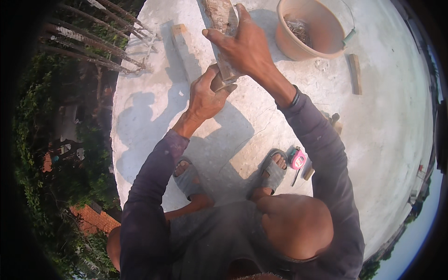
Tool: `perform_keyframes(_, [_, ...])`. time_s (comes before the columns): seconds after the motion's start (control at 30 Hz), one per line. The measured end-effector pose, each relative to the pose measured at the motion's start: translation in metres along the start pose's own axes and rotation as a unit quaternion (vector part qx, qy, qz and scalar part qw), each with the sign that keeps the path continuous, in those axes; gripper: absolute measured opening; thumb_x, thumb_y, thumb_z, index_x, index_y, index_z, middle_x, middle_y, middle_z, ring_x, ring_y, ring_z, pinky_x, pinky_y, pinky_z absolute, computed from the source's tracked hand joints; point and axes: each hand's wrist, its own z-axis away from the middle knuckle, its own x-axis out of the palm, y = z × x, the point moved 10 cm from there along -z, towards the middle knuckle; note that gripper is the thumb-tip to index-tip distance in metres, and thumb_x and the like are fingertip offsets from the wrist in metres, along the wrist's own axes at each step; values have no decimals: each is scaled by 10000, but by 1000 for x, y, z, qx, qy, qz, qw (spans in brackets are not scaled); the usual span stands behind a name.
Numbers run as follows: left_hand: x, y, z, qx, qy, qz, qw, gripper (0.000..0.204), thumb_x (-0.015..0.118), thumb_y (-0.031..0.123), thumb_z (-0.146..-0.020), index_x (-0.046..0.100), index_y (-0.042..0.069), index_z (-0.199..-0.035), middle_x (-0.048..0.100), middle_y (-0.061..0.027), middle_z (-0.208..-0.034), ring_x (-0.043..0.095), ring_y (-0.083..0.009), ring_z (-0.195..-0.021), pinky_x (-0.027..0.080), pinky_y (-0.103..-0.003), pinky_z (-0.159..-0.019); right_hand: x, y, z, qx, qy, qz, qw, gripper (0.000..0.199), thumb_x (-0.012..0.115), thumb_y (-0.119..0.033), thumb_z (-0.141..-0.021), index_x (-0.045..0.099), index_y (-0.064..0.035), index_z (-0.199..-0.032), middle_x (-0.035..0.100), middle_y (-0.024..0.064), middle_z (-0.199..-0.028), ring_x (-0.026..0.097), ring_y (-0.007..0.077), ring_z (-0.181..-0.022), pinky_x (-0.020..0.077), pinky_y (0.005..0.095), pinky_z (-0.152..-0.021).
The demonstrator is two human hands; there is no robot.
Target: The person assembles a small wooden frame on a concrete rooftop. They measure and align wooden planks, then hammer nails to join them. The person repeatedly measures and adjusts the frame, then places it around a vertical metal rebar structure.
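I stand on a pale concrete slab and hold a long weathered wooden plank out in front of me. My left hand grips its near end from below. My right hand wraps over the plank a little farther up. The plank runs away from me toward the top of the picture. My two feet in grey sandals show below the hands.
An orange-tan bucket holding rusty nails stands at the upper right. A short wood block lies beside it, another plank to the left. A pink tape measure lies by my right foot. Rebar sticks out past the slab's left edge.
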Motion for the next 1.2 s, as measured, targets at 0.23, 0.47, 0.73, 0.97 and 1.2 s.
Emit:
perform_keyframes(0.23, [2,-6,5,-9,20,19,1000,400,803,129,-879,586,12,-1193,720,-126,-1059,703,-226,-968,548,-370,-849,11,-11,-2,-24,-21,21,999,733,762,-372,-861,392,130,-1247,684,266,-806,701,450,-777,564,502,-708])
perform_keyframes(0.47, [-1,-4,2,15,31,34,999,433,788,114,-892,572,-15,-1245,722,-153,-1083,711,-241,-991,552,-369,-859,28,3,-9,70,-134,56,987,586,715,-415,-941,570,82,-1216,684,269,-953,699,377,-817,548,501,-704])
perform_keyframes(0.73, [3,-14,8,-24,-10,72,997,560,762,95,-874,509,-23,-1360,681,-220,-1187,682,-370,-1107,534,-458,-925,23,-19,5,-106,36,58,992,663,727,-450,-939,520,72,-1292,666,301,-1090,680,427,-1004,553,488,-821])
perform_keyframes(0.97, [-78,-38,-25,-217,91,360,903,724,591,350,-983,343,-6,-1562,516,-196,-1463,522,-294,-1339,358,-451,-1148,26,-34,4,-63,-28,34,997,720,758,-344,-868,399,117,-1290,676,256,-866,714,400,-768,589,462,-683])
perform_keyframes(1.2, [-103,-8,-100,-206,-30,431,878,523,587,310,-1035,482,64,-1484,594,-108,-1408,568,-270,-1314,521,-426,-1048,45,-68,14,-69,-8,58,996,823,752,-340,-880,335,149,-1393,664,277,-904,715,408,-777,580,470,-687])
